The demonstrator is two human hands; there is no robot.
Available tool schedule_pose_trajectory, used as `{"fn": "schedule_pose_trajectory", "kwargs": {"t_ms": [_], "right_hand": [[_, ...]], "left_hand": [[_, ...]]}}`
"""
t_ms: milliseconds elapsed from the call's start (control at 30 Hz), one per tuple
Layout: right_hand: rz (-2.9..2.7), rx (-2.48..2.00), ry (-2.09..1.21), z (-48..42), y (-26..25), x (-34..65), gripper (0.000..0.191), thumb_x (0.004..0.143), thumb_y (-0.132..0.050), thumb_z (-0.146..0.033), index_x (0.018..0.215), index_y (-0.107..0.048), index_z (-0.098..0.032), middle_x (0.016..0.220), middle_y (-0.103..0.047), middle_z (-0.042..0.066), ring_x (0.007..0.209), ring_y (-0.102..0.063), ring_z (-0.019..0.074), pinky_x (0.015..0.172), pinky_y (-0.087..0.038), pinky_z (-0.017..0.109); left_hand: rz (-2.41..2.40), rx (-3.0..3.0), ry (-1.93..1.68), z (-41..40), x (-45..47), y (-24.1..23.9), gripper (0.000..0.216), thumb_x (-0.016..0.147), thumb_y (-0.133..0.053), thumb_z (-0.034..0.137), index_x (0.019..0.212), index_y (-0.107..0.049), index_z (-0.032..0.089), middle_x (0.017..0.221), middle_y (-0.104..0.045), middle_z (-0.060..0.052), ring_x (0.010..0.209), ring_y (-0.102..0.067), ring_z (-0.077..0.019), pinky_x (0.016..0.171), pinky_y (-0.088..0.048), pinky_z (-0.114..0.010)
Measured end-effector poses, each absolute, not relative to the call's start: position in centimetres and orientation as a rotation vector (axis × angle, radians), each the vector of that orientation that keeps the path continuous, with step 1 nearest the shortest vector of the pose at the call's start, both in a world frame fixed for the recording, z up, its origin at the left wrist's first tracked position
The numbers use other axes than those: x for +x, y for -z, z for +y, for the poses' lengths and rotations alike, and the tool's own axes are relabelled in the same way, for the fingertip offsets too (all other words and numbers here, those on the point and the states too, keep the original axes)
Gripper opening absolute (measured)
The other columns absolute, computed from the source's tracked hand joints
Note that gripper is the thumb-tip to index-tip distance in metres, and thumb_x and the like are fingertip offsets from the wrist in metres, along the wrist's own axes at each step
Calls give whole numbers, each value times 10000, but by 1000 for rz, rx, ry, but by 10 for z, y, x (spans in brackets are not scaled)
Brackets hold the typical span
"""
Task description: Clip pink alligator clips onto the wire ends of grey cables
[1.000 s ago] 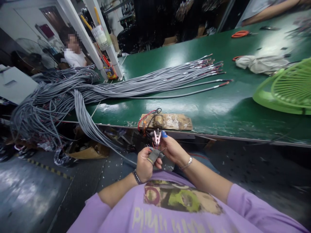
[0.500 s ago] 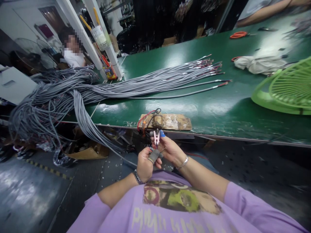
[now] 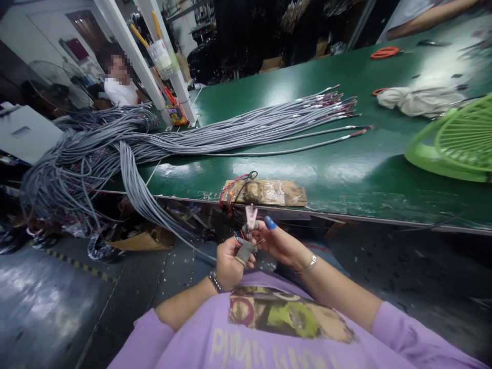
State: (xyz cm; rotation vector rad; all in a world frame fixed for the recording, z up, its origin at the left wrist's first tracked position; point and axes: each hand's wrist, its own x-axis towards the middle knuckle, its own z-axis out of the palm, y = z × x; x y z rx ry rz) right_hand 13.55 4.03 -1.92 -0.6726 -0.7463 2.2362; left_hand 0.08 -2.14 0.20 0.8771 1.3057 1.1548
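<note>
Close to my chest, below the table edge, my left hand (image 3: 229, 261) is closed round the end of a grey cable (image 3: 161, 218), its thumb wrapped in grey tape. My right hand (image 3: 277, 241) pinches small pink snips (image 3: 251, 216) at the thin coloured wires (image 3: 239, 238) sticking out of that cable end. Its forefinger wears a blue cap. The cable runs down from a big heap of grey cables (image 3: 80, 159) at the left.
A green table (image 3: 346, 169) carries a long bundle of grey cables (image 3: 269, 123), a taped wooden block (image 3: 269, 192) with red and black wires, a green fan (image 3: 457, 141), a white cloth, orange scissors (image 3: 384, 52). Other people sit at far left and top right.
My hands stay together at the cable end. The right hand has shifted a little to the right, and the pink snips now stand more upright. The view moved slightly.
</note>
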Motion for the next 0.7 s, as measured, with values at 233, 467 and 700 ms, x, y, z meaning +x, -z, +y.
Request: {"fn": "schedule_pose_trajectory", "kwargs": {"t_ms": [233, 467, 700], "right_hand": [[-1103, -907, -1960, 31, 0, 139, 428, 565, -825, -511, 652, -603, -156, 571, -558, -37, 537, -435, 84, 539, -349, 226], [-1279, -980, -1902, 34, -1, 138, 432, 586, -792, -537, 628, -612, -146, 553, -598, -20, 503, -471, 89, 532, -386, 237], [-1094, -972, -1893, 28, 6, 135, 398, 624, -787, -507, 637, -591, -162, 541, -543, -43, 490, -425, 79, 491, -360, 224]], "left_hand": [[1312, 953, -1091, -20, 0, 4, 388, 603, -771, 518, 640, -595, 174, 460, -599, 17, 390, -536, -97, 421, -456, -206], [1238, 901, -926, -15, -2, -6, 512, 543, -753, 642, 580, -542, 178, 409, -581, 4, 342, -526, -113, 375, -423, -214], [1288, 884, -1118, -19, -4, 1, 514, 578, -721, 670, 606, -552, 185, 441, -601, 9, 357, -535, -112, 397, -450, -227]]}}
